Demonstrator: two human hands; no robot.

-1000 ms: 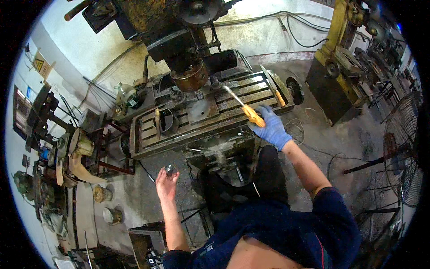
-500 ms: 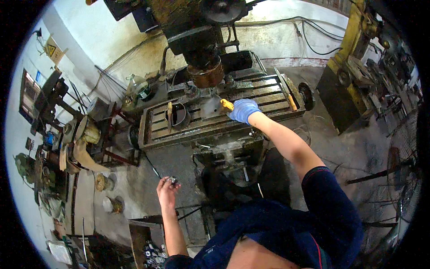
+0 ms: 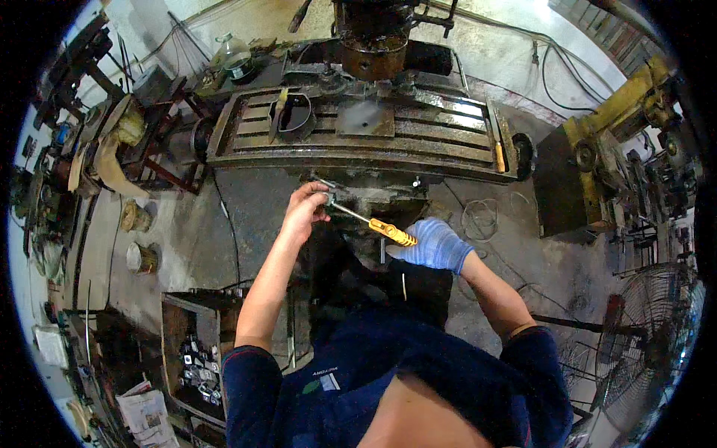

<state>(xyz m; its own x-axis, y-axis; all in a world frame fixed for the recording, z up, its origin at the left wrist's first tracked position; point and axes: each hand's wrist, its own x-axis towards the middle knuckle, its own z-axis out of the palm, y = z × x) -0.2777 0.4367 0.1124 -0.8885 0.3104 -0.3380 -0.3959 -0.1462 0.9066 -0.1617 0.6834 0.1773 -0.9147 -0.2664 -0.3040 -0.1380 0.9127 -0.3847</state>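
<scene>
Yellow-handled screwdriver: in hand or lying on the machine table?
In hand. The blue-gloved right hand grips the yellow-handled screwdriver below the grey slotted machine table; its tip reaches the bare left hand.

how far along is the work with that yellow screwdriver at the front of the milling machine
Done: both hands have met at the machine's front. In hand: the gloved right hand grips the yellow-handled screwdriver, whose tip reaches a small part pinched by the bare left hand. Left: the part is not yet let go; a second yellow-handled tool lies unused on the machine table.
</scene>
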